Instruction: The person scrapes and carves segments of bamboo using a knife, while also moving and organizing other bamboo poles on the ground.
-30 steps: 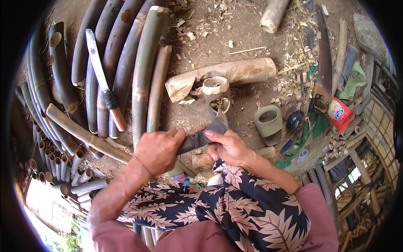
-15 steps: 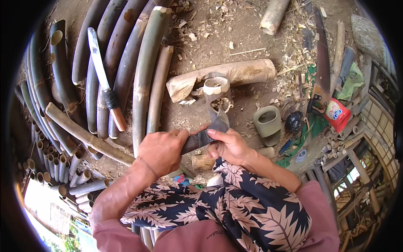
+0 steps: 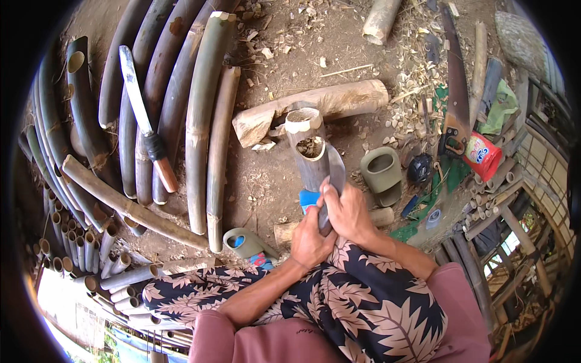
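My two hands are close together in front of my lap. Between them stands a knife, its broad grey blade pointing away from me along the right side of a bamboo tube. My right hand is closed round the lower blade, thumb lying up along it. My left hand is closed against the knife's lower end, which the fingers mostly hide. A small blue piece shows between the left fingertips and the tube; its kind is unclear. The tube has a pale trimmed rim and an oval hole in its side.
A carved log lies behind the tube. Bamboo poles and a long knife with a wrapped handle are at left. At right are an olive clog, a handsaw and a red packet. Wood chips litter the ground.
My left hand has moved right and down, beside my right hand. The knife has swung from slanting across to pointing away from me, uncovering the tube's side and the blue piece.
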A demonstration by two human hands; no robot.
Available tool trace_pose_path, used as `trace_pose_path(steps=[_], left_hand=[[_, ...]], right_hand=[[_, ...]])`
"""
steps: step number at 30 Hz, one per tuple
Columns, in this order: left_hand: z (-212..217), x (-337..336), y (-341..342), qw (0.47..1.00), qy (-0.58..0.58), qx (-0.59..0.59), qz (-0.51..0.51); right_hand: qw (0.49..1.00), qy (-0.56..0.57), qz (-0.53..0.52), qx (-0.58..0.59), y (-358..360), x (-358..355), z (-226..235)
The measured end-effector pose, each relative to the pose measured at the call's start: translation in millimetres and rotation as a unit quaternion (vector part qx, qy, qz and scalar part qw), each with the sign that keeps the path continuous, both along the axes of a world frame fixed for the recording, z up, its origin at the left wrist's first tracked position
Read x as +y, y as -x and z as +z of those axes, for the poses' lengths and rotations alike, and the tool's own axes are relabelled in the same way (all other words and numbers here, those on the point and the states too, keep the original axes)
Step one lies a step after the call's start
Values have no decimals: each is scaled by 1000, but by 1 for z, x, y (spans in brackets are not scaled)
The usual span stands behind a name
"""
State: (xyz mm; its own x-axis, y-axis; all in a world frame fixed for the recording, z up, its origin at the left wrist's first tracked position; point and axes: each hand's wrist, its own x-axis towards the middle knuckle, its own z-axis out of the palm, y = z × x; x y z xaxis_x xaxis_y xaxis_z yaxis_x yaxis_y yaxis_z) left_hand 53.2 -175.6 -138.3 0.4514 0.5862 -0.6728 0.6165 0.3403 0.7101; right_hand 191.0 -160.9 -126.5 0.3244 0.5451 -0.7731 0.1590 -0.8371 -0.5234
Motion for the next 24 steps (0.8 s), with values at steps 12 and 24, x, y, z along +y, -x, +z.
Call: trace_pose_path(steps=[12, 24], left_hand=[[29, 215, 16, 828, -256, 160, -472], [79, 260, -104, 562, -255, 202, -760]], right_hand=[[733, -156, -419, 513, 37, 53, -24], [439, -127, -508, 731, 10, 38, -38]])
